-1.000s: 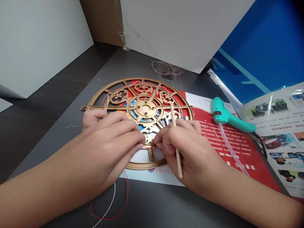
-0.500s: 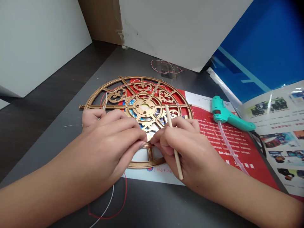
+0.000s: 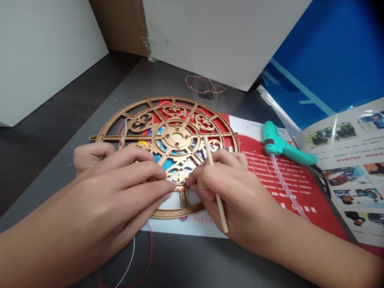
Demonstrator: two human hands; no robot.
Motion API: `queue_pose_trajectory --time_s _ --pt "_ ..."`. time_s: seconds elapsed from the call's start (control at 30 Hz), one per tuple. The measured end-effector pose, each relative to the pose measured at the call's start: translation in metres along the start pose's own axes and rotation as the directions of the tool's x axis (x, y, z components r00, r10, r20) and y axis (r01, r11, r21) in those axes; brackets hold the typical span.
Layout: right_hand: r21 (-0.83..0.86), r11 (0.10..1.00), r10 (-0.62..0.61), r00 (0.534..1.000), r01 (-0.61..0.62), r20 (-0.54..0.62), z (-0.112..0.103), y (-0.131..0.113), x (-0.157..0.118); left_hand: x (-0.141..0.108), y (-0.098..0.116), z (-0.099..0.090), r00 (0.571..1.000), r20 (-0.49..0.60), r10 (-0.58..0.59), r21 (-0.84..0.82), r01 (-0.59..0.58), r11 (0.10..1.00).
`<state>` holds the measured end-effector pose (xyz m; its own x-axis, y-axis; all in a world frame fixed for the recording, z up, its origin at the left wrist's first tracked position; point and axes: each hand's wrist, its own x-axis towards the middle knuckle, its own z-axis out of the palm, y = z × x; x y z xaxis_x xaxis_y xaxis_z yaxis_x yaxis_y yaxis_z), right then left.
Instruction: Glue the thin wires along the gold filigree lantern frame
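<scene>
A round gold openwork frame (image 3: 177, 138) lies flat on a red and white printed sheet (image 3: 270, 172). Thin red and white wires (image 3: 150, 252) run along its inner ring and hang out below my left hand. My left hand (image 3: 129, 188) rests over the lower left of the frame, its thumb and index fingertip pressed near the wire at the inner ring. My right hand (image 3: 225, 182) has a pale wooden stick (image 3: 222, 214) held across its fingers, while its thumb and index fingertips meet at the ring's lower edge; whatever they pinch is too small to make out.
A teal glue gun (image 3: 280, 144) with a clear glue stick lies at the right, beside an open printed booklet (image 3: 354, 160). Behind the frame is a loose wire loop (image 3: 205, 84). White boards (image 3: 222, 36) and a blue panel (image 3: 324, 52) stand behind.
The view has shifted slightly. My left hand has moved left and down, its fingers straighter, and its fingertips have drawn a little away from the right hand's. The stick remains in my right hand.
</scene>
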<state>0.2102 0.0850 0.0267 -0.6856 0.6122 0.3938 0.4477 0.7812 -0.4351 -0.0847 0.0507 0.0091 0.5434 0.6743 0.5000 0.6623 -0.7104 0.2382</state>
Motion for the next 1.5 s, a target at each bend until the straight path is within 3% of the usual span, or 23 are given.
queue_pose_trajectory --time_s 0.43,0.73,0.93,1.23,1.37,1.5 --pt "-0.075 0.990 0.115 0.990 -0.121 -0.084 0.004 -0.004 0.006 -0.003 -0.002 0.003 1.000 0.007 0.019 -0.040 -0.018 0.999" --pt "-0.090 0.993 0.076 0.995 -0.082 -0.065 0.000 -0.006 0.005 0.000 0.000 0.001 0.999 0.012 0.031 -0.005 -0.031 1.000" --pt "-0.070 0.997 0.042 0.998 -0.045 -0.045 -0.004 -0.006 0.004 0.001 0.008 0.000 0.998 0.045 -0.039 0.027 0.038 0.999" --pt "-0.193 0.981 -0.018 1.000 0.014 -0.017 -0.016 -0.007 -0.002 -0.001 0.007 0.002 0.998 0.060 -0.035 0.085 0.030 0.996" --pt "-0.234 0.972 -0.001 0.996 -0.020 -0.090 -0.018 -0.007 -0.001 -0.002 0.005 0.004 1.000 0.024 0.001 0.084 -0.003 0.996" --pt "-0.196 0.981 -0.001 0.999 -0.008 -0.048 -0.020 -0.005 -0.001 -0.003 0.003 0.008 1.000 0.009 0.005 0.049 -0.006 0.999"
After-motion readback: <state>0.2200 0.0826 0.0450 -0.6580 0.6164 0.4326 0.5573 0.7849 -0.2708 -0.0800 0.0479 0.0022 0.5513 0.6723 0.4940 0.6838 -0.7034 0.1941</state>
